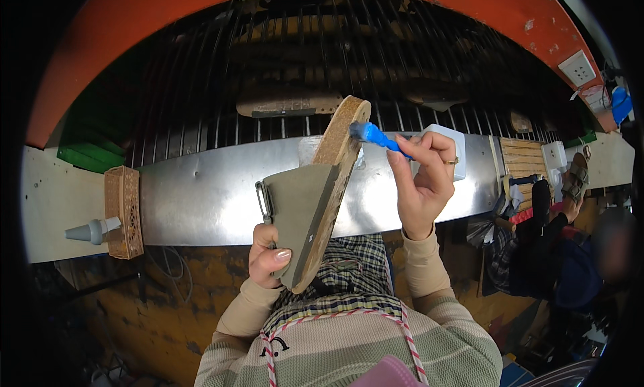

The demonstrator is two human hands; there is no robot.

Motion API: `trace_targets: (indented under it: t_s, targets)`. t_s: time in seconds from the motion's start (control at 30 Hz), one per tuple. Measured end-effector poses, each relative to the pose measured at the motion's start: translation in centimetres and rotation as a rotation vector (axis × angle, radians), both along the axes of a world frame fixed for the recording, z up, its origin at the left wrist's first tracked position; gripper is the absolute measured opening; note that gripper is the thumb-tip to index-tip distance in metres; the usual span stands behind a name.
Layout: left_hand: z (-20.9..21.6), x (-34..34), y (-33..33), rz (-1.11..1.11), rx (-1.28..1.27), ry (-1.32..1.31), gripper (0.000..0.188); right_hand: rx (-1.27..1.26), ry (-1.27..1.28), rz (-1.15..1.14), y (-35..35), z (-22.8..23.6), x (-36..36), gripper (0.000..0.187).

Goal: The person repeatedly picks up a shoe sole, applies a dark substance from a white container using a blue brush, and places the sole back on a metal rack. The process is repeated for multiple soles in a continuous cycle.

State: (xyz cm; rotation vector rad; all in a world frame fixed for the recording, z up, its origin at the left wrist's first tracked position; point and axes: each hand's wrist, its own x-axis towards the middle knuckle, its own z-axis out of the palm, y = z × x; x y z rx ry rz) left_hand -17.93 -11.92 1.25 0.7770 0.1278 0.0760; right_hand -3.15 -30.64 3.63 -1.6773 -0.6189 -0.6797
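An olive clog (300, 199) with a cork midsole and a metal buckle is held tilted above the metal ledge, its heel end pointing up and away. My left hand (267, 258) grips it at the lower front end, thumb over the upper. A small blue brush (379, 138) is pinched between the thumb and fingers of my right hand (426, 176). Its bristles touch the edge of the clog near the heel. Just behind my right hand, a white square tub (459, 152) stands on the ledge, partly hidden by my fingers.
Beyond the steel ledge (194, 199) runs a dark rack of rods with a clog (288, 106) on it, under an orange frame (121, 38). At left stand a woven basket (122, 212) and a grey nozzle (87, 233). Another person at right holds a strapped sandal (575, 177).
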Motion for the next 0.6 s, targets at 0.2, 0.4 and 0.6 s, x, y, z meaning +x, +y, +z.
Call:
trace_targets:
  t_s: [0.2,0.4,0.6]
  targets:
    - [0.4,-0.1,0.0,0.008,-0.004,0.016,0.033,-0.056,-0.036,0.042,-0.4,-0.1,-0.4,0.030]
    - [0.4,0.0,0.2,-0.011,-0.001,-0.001,0.034,-0.095,-0.089,0.092,-0.5,0.2,-0.9,0.031]
    - [0.3,-0.1,0.1,-0.028,-0.024,0.016,0.035,-0.036,-0.010,0.006,-0.4,0.7,0.5,0.032]
